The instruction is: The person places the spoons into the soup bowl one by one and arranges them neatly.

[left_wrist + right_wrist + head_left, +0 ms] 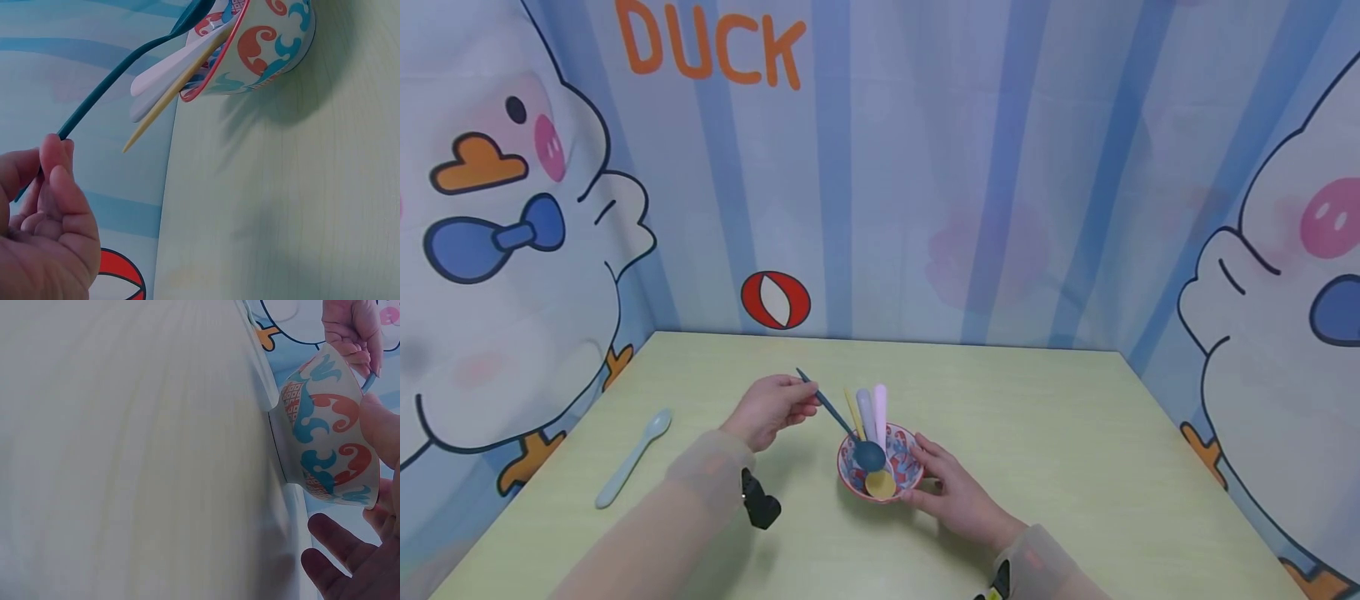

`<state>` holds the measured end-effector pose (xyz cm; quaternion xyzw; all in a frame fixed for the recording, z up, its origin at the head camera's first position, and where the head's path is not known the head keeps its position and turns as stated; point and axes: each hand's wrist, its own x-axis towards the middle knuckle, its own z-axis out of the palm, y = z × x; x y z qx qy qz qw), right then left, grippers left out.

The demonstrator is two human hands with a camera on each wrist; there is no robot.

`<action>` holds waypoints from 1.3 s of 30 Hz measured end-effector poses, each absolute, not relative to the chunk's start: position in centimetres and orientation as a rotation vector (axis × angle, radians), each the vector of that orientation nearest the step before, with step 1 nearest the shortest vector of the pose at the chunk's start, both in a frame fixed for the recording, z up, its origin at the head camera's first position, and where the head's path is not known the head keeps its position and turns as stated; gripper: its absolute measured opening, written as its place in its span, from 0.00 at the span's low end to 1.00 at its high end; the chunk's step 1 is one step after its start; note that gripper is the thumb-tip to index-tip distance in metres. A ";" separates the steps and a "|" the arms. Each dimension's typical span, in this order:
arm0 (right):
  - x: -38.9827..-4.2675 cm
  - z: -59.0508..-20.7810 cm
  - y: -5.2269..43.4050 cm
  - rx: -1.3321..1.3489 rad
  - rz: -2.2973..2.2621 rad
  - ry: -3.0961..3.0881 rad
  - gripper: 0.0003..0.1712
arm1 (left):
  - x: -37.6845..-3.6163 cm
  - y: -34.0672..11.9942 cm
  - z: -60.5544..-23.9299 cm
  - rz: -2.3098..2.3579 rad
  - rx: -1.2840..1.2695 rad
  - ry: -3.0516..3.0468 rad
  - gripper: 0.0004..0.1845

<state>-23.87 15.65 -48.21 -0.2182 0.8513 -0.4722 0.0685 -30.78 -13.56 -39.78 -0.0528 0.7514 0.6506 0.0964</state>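
Observation:
My left hand (771,408) pinches the thin handle end of a dark teal spoon (870,455). The spoon's round head is over a patterned bowl (910,473) with a red rim, which stands upright on the table. Inside the bowl lean a yellow spoon (880,485), a greyish-lilac handle (866,412) and a pink handle (881,408); the heads of the last two are hidden. With thumb and fingers at the rim, my right hand (958,492) holds the bowl's right side. In the right wrist view, two of its fingers (337,547) stand off the bowl's wall.
A pale blue spoon (632,462) lies by itself at the left of the light wooden table (1037,417). Behind the table hangs a blue striped cloth (910,167) printed with ducks and a red ball.

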 end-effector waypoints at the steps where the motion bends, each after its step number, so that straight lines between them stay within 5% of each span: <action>1: -23.9 -48.2 15.6 -0.655 -1.421 2.563 0.44 | -30.8 -13.5 -39.9 1.926 -0.155 2.224 0.16; 39: -23.8 -48.2 15.6 -0.637 -1.409 2.563 0.43 | -31.7 -11.1 -42.4 1.785 -0.205 2.233 0.15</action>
